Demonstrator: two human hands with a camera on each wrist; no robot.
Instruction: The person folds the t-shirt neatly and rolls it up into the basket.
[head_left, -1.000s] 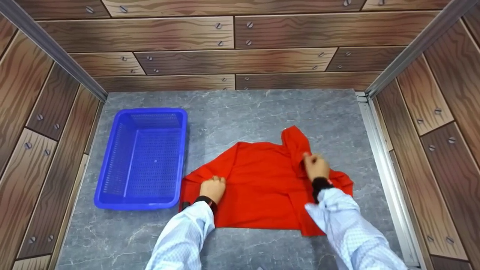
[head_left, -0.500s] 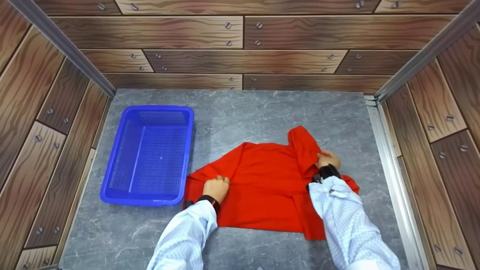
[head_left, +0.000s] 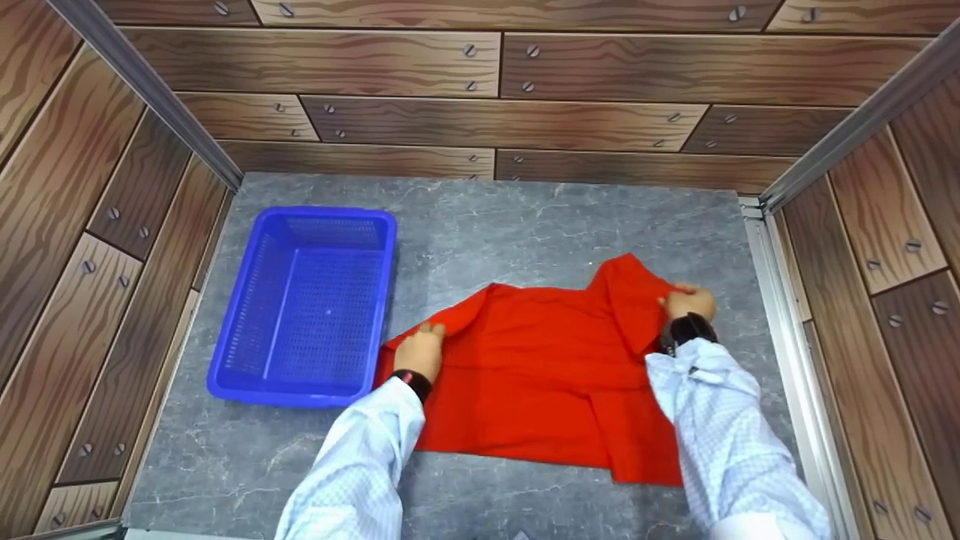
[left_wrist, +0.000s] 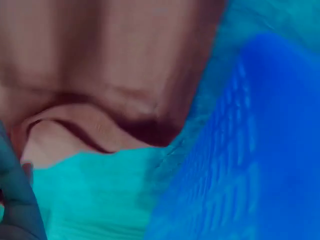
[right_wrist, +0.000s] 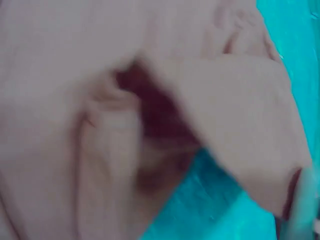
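A red long-sleeved top [head_left: 525, 375] lies spread on the grey surface, with folded parts at its left and right sides. My left hand [head_left: 420, 352] pinches the cloth at its upper left edge. In the left wrist view, a finger [left_wrist: 17, 185] shows beside the folded edge of the top [left_wrist: 135, 90], which looks brownish there. On the other side, my right hand [head_left: 688, 301] grips the outer edge of a raised flap at the upper right. The right wrist view shows this flap [right_wrist: 240, 115] lifted, with a dark gap under it; the fingers are mostly cut off.
Left of the top stands a blue plastic basket [head_left: 390, 285] with perforated walls, close to my left hand; its wall [left_wrist: 225, 150] fills the right of the left wrist view. Wood-patterned panels [head_left: 405, 64] enclose the back and sides. A metal rail [head_left: 795, 345] runs along the right.
My right hand has moved right, drawing the flap outward and opening it wider. My left hand has shifted from the cloth's middle left up to its upper left edge.
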